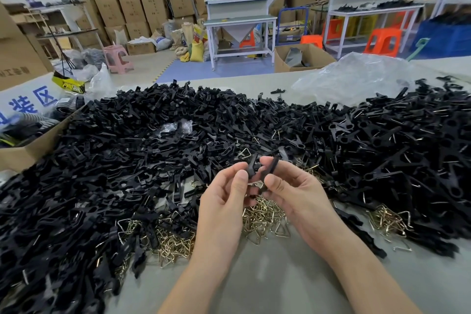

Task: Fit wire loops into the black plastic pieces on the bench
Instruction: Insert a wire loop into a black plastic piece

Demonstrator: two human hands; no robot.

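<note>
My left hand pinches one black plastic piece between thumb and fingers, held upright above the bench. My right hand pinches a second black plastic piece right beside it, the two pieces almost touching. A bit of wire shows below the pieces between my hands, partly hidden. A heap of brass-coloured wire loops lies on the bench just under my hands. A huge pile of loose black pieces covers the bench to the left and behind.
On the right lies a pile of black pieces with wire loops fitted. A crumpled clear plastic bag sits at the back right. A cardboard box stands at the left edge. Bare grey bench shows between my forearms.
</note>
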